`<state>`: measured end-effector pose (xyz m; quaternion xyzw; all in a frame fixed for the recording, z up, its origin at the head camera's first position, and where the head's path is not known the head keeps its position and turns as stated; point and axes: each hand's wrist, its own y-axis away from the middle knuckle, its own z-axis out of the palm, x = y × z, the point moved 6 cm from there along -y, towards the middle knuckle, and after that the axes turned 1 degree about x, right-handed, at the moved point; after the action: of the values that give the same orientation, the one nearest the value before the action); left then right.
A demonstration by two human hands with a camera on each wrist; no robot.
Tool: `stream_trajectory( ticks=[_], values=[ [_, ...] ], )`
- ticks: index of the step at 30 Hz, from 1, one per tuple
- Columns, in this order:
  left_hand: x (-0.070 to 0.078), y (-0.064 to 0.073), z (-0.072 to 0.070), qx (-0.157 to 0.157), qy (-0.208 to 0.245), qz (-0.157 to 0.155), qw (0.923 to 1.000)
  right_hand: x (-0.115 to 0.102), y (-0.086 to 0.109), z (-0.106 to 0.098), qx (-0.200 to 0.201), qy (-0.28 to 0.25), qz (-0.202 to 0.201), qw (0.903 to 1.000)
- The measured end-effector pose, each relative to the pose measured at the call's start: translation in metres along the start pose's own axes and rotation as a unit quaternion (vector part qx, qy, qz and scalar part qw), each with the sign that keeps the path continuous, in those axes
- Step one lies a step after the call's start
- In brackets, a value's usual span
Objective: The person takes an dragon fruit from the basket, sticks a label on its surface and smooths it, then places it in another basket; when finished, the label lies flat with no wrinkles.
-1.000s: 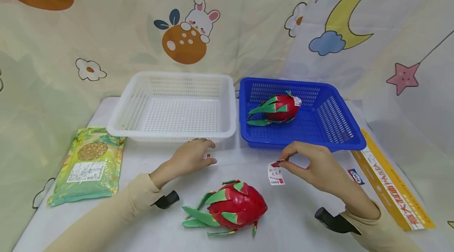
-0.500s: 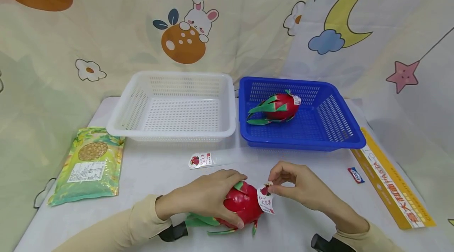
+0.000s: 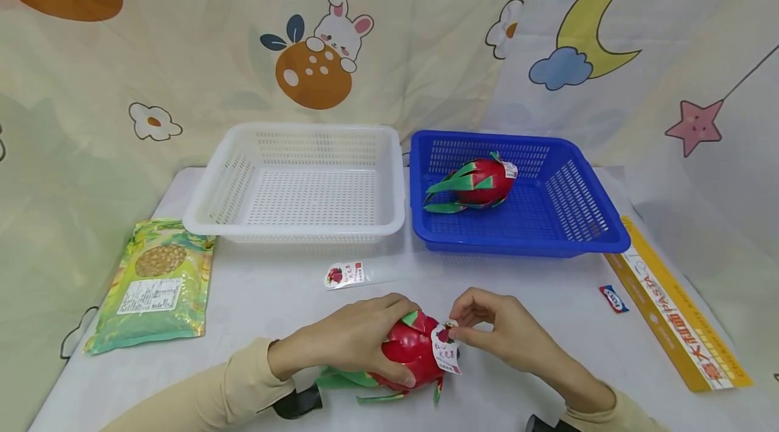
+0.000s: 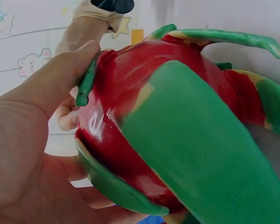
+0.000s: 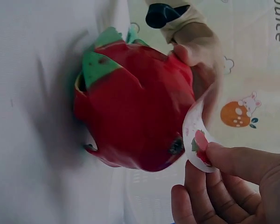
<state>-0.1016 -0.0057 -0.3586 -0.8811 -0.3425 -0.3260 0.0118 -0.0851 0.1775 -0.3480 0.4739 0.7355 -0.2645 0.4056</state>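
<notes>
My left hand [image 3: 349,337] grips a red dragon fruit [image 3: 406,349] with green leaf tips, lying on the white table. In the left wrist view, thumb and fingers spread round the fruit's body, and its green leaves [image 4: 177,107] point toward the camera. My right hand [image 3: 508,334] pinches one end of a white sticker [image 3: 445,354] printed with a dragon fruit and red writing. The sticker's other end lies against the rounded end of the fruit. In the right wrist view, the sticker [image 5: 194,128] curves away from the fruit between thumb and index finger.
Behind stand a white basket [image 3: 295,229] and a blue basket [image 3: 523,243] with a labelled dragon fruit [image 3: 483,183]. A backing strip [image 3: 389,271] with another sticker [image 3: 345,274] lies before them. A green bag [image 3: 152,283], small blue packet [image 3: 613,299] and yellow pasta box [image 3: 675,310] flank the work.
My left hand has come off the backing strip and taken hold of the near dragon fruit. The right hand has carried the sticker toward me and left, onto the fruit's end.
</notes>
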Motion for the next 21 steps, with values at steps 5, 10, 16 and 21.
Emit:
stream_trajectory(
  ticks=[5,10,16,21],
  values=[
    [0.001,0.001,0.000,0.004,-0.007,0.004,1.0000,0.000,0.001,0.005,0.011,0.018,0.005,0.9998],
    [0.001,0.001,0.000,0.005,-0.005,0.005,1.0000,0.001,0.003,0.008,0.023,0.048,0.007,0.9986],
    [0.000,0.000,0.002,0.006,-0.004,0.009,0.9999,0.006,0.004,0.011,0.043,0.070,0.022,0.9964],
    [0.001,0.000,0.002,0.001,0.002,0.010,1.0000,0.008,0.005,0.012,0.048,0.081,0.022,0.9953]
  ],
)
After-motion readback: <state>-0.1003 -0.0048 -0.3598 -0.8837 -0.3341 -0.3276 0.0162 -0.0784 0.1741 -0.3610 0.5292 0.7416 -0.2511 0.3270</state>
